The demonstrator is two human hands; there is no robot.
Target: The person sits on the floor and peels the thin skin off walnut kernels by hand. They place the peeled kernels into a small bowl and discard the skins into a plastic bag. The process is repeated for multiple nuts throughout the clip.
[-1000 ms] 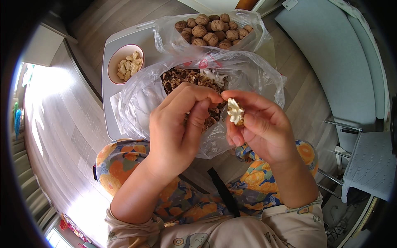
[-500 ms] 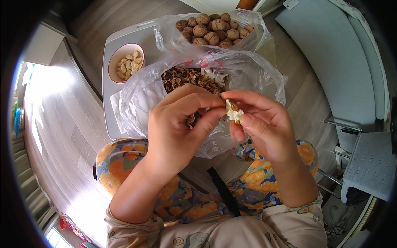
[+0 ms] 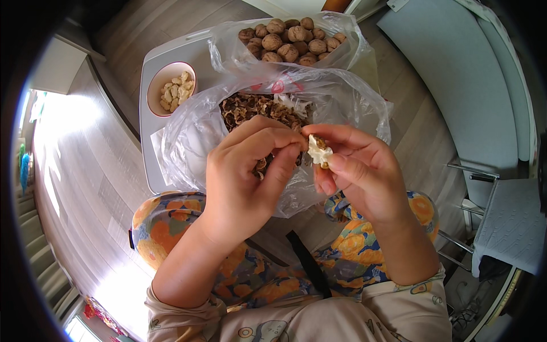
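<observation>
Your right hand (image 3: 359, 171) pinches a walnut kernel (image 3: 318, 151); your left hand (image 3: 250, 165) picks at it, above the shell bag (image 3: 194, 134).

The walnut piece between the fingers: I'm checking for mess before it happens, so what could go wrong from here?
The walnut piece sits only at the fingertips of the right hand while the left hand picks at it, so the grip may slip and the piece could drop. Crumbs might miss the shell bag and land on the patterned lap. The small bowl of kernels sits well away from the hands, so carried bits may spill.
</observation>
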